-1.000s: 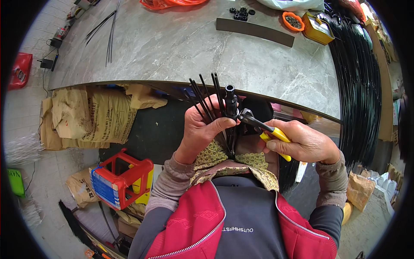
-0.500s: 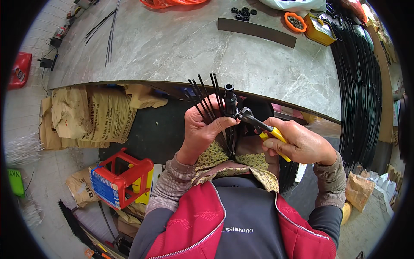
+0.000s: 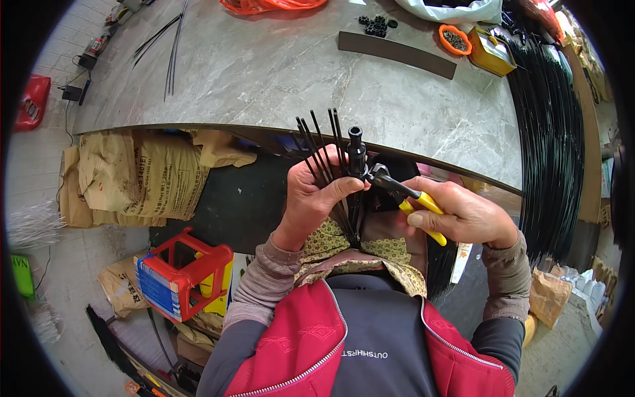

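Grey marble table (image 3: pixel 278 73), left hand (image 3: pixel 314 198) gripping thin black rods (image 3: pixel 321 149) — right hand (image 3: pixel 466 215) squeezing yellow-handled pliers (image 3: pixel 403 195)

- Rods (image 3: pixel 322 145): lower lengths hidden inside the left hand (image 3: pixel 316 198); only the fanned tips show.
- Pliers (image 3: pixel 405 197): yellow handles mostly covered by the right hand (image 3: pixel 463 215); whether the nose touches the black fitting (image 3: pixel 356 153) cannot be told.
- Orange bowl (image 3: pixel 455 40): contents too small to identify.
- Orange bag (image 3: pixel 271 5): cut off by the top edge.
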Available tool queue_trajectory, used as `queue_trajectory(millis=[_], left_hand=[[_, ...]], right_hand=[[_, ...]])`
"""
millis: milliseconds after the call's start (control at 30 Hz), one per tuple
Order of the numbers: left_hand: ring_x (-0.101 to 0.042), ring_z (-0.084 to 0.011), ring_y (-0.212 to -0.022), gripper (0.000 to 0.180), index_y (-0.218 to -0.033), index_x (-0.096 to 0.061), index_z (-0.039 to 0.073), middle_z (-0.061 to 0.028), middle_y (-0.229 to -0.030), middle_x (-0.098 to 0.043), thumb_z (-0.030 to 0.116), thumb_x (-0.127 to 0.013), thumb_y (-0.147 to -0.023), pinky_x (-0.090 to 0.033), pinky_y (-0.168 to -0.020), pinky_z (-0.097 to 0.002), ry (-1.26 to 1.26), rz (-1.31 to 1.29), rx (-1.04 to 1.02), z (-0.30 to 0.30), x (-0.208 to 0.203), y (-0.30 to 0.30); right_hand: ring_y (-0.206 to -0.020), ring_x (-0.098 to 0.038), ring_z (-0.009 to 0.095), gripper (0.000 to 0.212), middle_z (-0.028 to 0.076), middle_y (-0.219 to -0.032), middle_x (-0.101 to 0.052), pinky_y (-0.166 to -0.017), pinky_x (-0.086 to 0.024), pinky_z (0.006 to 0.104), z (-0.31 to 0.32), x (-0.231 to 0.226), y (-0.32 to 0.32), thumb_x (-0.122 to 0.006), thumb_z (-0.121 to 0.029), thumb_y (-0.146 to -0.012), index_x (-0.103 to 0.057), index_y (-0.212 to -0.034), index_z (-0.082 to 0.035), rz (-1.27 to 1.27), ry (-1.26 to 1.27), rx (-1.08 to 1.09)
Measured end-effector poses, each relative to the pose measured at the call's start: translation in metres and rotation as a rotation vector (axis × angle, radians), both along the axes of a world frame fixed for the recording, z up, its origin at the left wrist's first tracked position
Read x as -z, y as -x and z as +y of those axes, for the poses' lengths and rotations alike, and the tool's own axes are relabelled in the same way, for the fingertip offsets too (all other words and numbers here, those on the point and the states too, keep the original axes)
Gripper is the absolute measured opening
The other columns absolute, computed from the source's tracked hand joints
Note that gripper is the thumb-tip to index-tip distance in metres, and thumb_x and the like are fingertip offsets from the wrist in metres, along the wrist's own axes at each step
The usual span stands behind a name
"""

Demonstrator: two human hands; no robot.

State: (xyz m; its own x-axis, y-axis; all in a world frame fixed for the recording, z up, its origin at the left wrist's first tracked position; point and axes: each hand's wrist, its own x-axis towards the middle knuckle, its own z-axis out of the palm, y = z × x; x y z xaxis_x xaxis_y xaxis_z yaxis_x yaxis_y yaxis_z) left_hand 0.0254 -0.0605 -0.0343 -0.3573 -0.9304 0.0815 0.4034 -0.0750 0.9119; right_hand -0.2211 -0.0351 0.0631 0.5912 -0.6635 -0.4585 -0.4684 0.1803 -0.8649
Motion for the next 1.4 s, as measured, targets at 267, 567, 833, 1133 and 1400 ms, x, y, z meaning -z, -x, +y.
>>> queue_trajectory(millis=[267, 567, 833, 1133, 1400], left_hand=[[-0.071, -0.0244, -0.082, 0.032, -0.114, -0.062, -0.01, -0.0157, -0.095, -0.07, -0.003, -0.072, -0.085, -0.061, -0.078, -0.0395, -0.088, 0.074, 0.038, 0.0, 0.002, -0.001], [-0.071, -0.0247, -0.081, 0.029, -0.11, -0.065, -0.008, -0.0146, -0.096, -0.07, -0.003, -0.074, -0.083, -0.061, -0.077, -0.0401, -0.059, 0.074, 0.053, 0.002, -0.001, 0.001], [-0.071, -0.0244, -0.08, 0.029, -0.109, -0.066, -0.007, -0.0141, -0.098, -0.07, -0.004, -0.075, -0.082, -0.061, -0.075, -0.038, -0.029, 0.094, 0.027, 0.004, 0.004, 0.004], [-0.07, -0.0199, -0.08, 0.022, -0.105, -0.065, -0.006, -0.0109, -0.094, -0.069, -0.004, -0.073, -0.084, -0.06, -0.075, -0.0333, -0.078, 0.103, 0.008, -0.001, 0.002, 0.0], [-0.068, -0.0159, -0.084, 0.019, -0.098, -0.062, -0.006, -0.01, -0.097, -0.067, -0.014, -0.067, -0.082, -0.056, -0.077, -0.0265, -0.188, 0.102, -0.105, 0.003, -0.008, 0.006]], right_hand=[[-0.073, -0.062, 0.016, 0.042, 0.008, -0.081, -0.062, -0.068, -0.049, 0.0318, -0.01, -0.01, 0.016, -0.06, -0.027, -0.1, -0.049, -0.129, 0.001, 0.053, 0.085, -0.144], [-0.06, -0.06, 0.008, 0.032, 0.002, -0.077, -0.061, -0.055, -0.05, 0.0259, -0.022, -0.038, 0.01, -0.061, -0.015, -0.099, -0.05, -0.124, 0.0, 0.176, -0.14, -0.16], [-0.056, -0.056, 0.009, 0.023, 0.003, -0.074, -0.059, -0.052, -0.047, 0.0271, -0.022, -0.034, 0.004, -0.059, -0.013, -0.098, -0.052, -0.115, 0.001, 0.203, -0.152, -0.162], [-0.055, -0.058, 0.01, 0.015, 0.002, -0.072, -0.058, -0.052, -0.047, 0.0269, -0.016, -0.028, -0.014, -0.057, -0.013, -0.099, -0.05, -0.103, 0.0, 0.218, -0.115, -0.081], [-0.056, -0.057, 0.013, 0.026, 0.005, -0.071, -0.059, -0.054, -0.047, 0.0288, 0.0, -0.01, -0.012, -0.056, -0.023, -0.101, -0.05, -0.1, 0.002, 0.038, -0.126, 0.075]])
